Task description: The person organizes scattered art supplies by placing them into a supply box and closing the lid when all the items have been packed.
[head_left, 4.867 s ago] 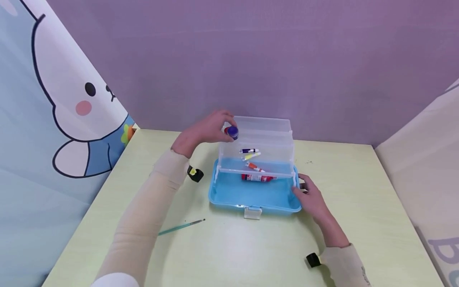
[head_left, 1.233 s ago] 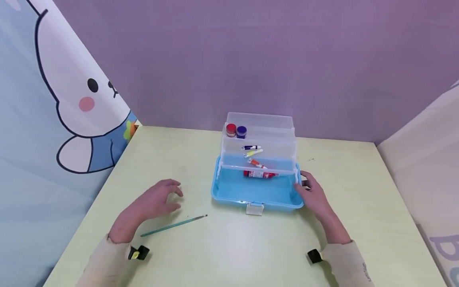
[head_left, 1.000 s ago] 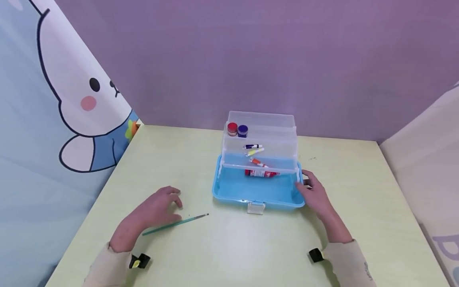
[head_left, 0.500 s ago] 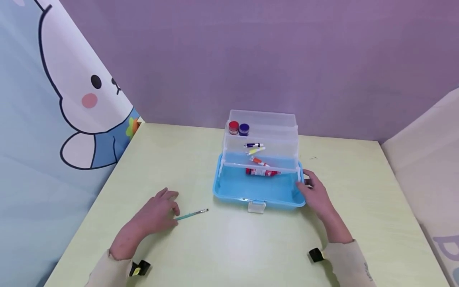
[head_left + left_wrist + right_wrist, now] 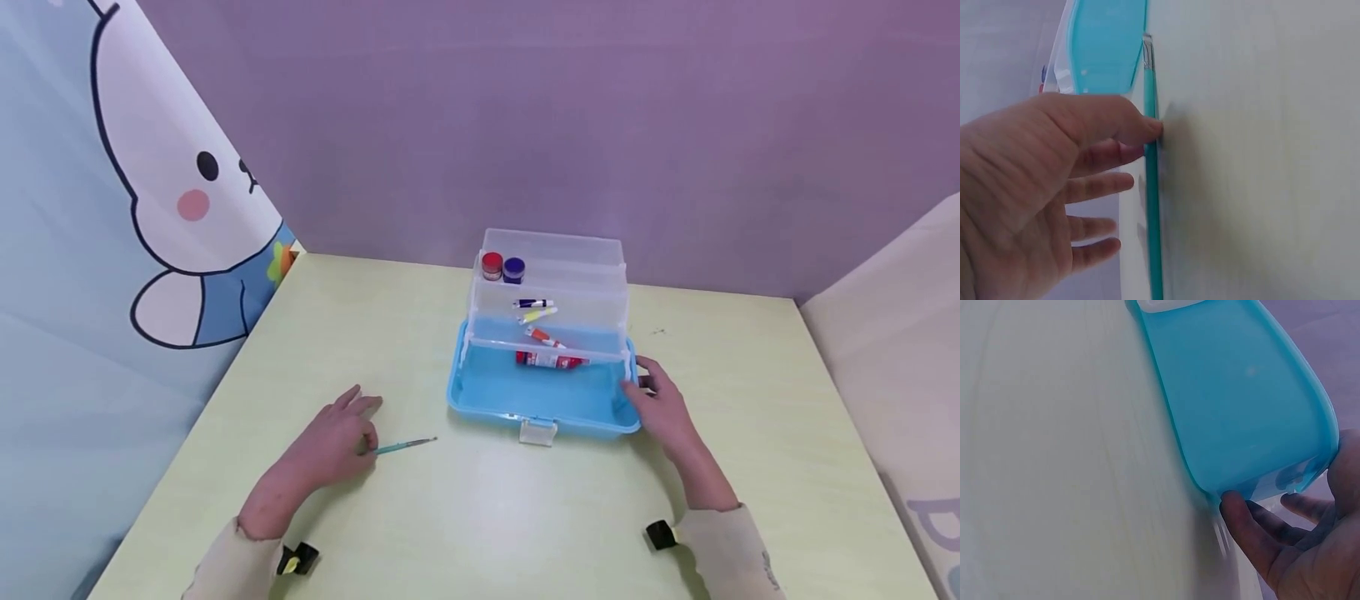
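Note:
Between thumb and index finger, my left hand (image 5: 333, 442) pinches a teal paintbrush (image 5: 1152, 187) that lies low over the table, its metal ferrule and bristle tip pointing toward the box. The other left fingers are spread. My right hand (image 5: 663, 412) holds the right end of a blue storage box (image 5: 517, 396), thumb at its rim and fingers against the outer end wall (image 5: 1279, 481). Clear tiered trays (image 5: 585, 308) stand unfolded above the box. They hold a red-lidded jar (image 5: 492, 265), a blue-lidded jar (image 5: 513, 269), and small dark, yellow and orange paint tubes (image 5: 537, 316).
A red and white tube (image 5: 547, 360) lies at the back of the box's base. A clear latch (image 5: 537, 432) hangs at the box front. Behind the pale table (image 5: 480, 533) rises a purple backdrop (image 5: 525, 125); a rabbit-print cloth (image 5: 172, 250) hangs at left.
My left hand set the jars in the top tray, came down to the paintbrush and now pinches it. My right hand has stayed at the box's right end.

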{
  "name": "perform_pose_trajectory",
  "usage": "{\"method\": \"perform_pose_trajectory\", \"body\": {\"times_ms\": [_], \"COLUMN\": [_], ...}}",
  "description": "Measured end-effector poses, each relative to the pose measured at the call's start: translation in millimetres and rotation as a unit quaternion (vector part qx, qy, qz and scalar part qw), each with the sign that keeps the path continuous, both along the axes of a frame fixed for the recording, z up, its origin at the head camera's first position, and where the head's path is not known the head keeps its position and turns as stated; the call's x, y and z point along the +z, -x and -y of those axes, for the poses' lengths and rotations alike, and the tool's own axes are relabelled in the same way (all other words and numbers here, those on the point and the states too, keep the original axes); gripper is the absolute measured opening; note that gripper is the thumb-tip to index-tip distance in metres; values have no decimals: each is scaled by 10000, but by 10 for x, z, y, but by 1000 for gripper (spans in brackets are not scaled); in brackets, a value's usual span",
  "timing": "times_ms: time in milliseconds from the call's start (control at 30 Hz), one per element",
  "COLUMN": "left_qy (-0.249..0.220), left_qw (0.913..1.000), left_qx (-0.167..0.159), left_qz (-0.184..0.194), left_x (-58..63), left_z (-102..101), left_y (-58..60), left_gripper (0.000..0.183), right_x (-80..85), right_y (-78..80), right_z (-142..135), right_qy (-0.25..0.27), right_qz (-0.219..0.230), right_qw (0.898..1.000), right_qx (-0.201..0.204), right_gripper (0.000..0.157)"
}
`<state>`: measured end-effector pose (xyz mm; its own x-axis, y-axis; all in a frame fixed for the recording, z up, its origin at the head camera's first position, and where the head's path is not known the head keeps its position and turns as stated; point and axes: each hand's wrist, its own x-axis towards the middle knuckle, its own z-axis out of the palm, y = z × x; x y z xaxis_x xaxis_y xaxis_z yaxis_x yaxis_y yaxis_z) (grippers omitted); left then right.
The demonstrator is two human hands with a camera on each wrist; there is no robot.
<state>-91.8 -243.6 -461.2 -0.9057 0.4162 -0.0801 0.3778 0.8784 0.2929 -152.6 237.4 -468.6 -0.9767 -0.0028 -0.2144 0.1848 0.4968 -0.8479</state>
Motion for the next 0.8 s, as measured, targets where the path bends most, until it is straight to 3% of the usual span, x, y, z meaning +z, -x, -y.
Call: {"method": "perform_pose_trajectory", "body": {"times_ms": [167,433,633,800], "left_qy": [-21,-87,74,152], "left_qw": [9998,9990,9979,9939], "left_qx": [-131,-157,-67,-337], "left_qz": [-161,-418,-638,-1037], "left_x": [16,163,395,645], "left_z": [13,36,40,-24], "left_y": [11,118,282,449], "left_gripper": [12,11,9,6], "right_x": [1,3,-7,-5], "right_y": [-4,-6,-5,-6], "right_z": [6,2,7,9], "right_qy": [-3,12,27,40], "right_qz": [-4,-11,7,35], "right_qw": [10000,10000,10000,10000], "right_qx": [-11,-29,-46,-38], "right_gripper": [57,57,57,58]}}
